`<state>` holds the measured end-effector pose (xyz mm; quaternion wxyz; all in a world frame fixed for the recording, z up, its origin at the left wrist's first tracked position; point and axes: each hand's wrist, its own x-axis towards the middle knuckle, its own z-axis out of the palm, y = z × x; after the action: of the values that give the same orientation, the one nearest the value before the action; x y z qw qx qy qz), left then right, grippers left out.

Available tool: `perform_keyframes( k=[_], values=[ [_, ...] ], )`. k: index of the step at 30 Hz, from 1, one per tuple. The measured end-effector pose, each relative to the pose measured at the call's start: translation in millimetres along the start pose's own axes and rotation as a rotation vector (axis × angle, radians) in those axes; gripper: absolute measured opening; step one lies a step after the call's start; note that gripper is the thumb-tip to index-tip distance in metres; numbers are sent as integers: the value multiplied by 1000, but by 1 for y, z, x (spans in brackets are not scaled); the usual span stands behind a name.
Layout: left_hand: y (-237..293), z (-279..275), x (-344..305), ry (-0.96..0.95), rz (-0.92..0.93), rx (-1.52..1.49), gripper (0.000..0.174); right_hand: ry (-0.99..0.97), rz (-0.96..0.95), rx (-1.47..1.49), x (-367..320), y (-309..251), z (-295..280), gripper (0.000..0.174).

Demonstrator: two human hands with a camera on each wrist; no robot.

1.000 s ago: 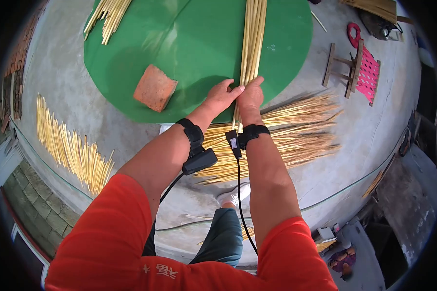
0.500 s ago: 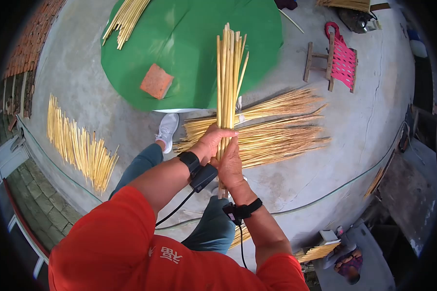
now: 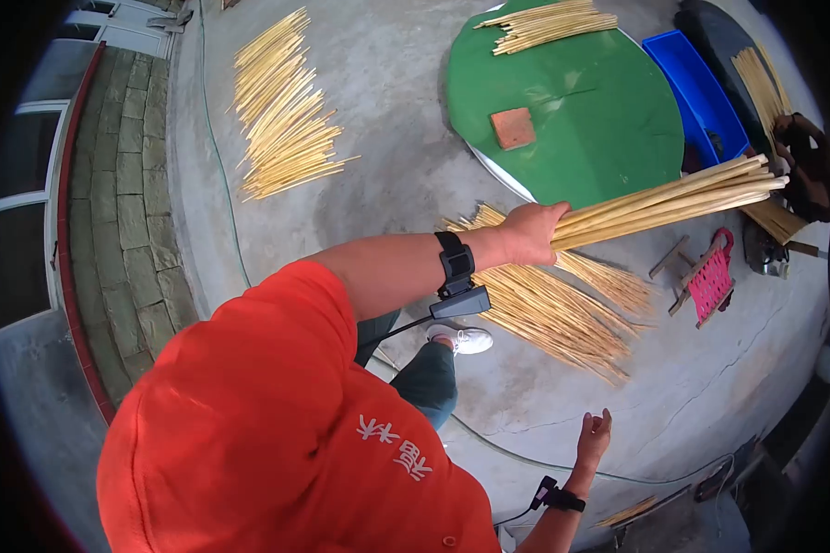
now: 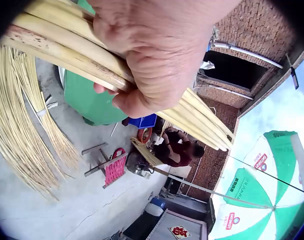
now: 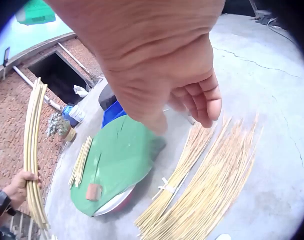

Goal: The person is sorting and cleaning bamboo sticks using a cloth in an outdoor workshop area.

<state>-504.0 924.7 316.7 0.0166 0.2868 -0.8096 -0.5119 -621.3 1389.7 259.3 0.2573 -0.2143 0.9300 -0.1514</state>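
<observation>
My left hand (image 3: 530, 235) grips a bundle of thick, pale yellow stalks (image 3: 669, 205), its fingers and thumb wrapped round them in the left wrist view. The bundle is held out to the right, overlapping the edge of the green-covered round table (image 3: 609, 115) in the head view. Well apart from it, low on the right, my right hand (image 3: 595, 441) holds nothing, and its fingers hang loosely curled in the right wrist view. Beneath the left hand, brushy-ended stalks (image 3: 563, 318) lie on the concrete, one bunch tied with a white strip (image 5: 168, 187).
A brick (image 3: 513, 128) and more cut stalks (image 3: 558, 23) lie on the table. Further stalks (image 3: 286, 120) are spread on the ground. A pink-seated stool (image 3: 707, 281) and a blue tray (image 3: 687, 88) stand at right. Another person (image 4: 179, 150) sits beyond, near a large umbrella (image 4: 259, 197).
The bundle came off the table toward the body with both hands on it. Now the right hand has let go and moved away; the left swings the bundle rightward. The view has turned.
</observation>
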Motion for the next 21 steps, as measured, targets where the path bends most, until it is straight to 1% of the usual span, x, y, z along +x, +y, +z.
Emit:
perform_keyframes(
  k=[1, 2, 3, 4, 6, 7, 8, 9, 10, 12, 13, 14, 16, 17, 18, 20, 21],
  values=[
    [-19, 1, -10, -38, -54, 100, 61, -79, 112, -100, -39, 18, -2, 44],
    [-49, -1, -28, -15, -99, 118, 57, -152, 206, -124, -82, 31, 3, 43],
    [-84, -5, -49, 0, -141, 141, 53, -191, 291, -269, -123, 46, 18, 43],
    [-119, -14, -75, 13, -195, 162, 49, -256, 330, -248, -163, 52, 35, 43],
    [-188, -49, -134, 14, -321, 239, 38, -460, 406, -280, -218, 18, 74, 46],
    [-231, -59, -171, 100, -362, 310, 37, -482, 380, -181, -235, -13, 87, 47],
    [-262, -78, -208, 85, -459, 347, 36, -492, 355, -74, -243, -44, 105, 49],
    [-296, -92, -247, 137, -485, 425, 38, -524, 319, -11, -240, -71, 124, 50],
    [-326, -108, -280, 81, -607, 540, 37, -530, 286, 61, -236, -94, 143, 52],
    [-380, -132, -331, 36, -784, 597, 32, -599, 148, 47, -211, -141, 175, 54],
    [-399, -143, -347, 0, -811, 628, 31, -634, 59, -10, -205, -141, 196, 59],
    [-421, -150, -363, 11, -828, 654, 29, -655, -77, -60, -196, -162, 204, 65],
    [-458, -161, -367, 45, -807, 657, 29, -832, -89, -30, -184, -182, 222, 69],
    [-469, -158, -382, 63, -823, 672, 29, -845, -76, -56, -183, -194, 229, 69],
    [-478, -158, -386, 72, -796, 663, 30, -905, -94, -78, -181, -206, 234, 70],
    [-500, -165, -381, 96, -751, 653, 31, -1032, -120, -144, -187, -221, 233, 72],
    [-518, -166, -382, 77, -753, 659, 31, -1044, -119, -211, -191, -228, 235, 73]
  ],
)
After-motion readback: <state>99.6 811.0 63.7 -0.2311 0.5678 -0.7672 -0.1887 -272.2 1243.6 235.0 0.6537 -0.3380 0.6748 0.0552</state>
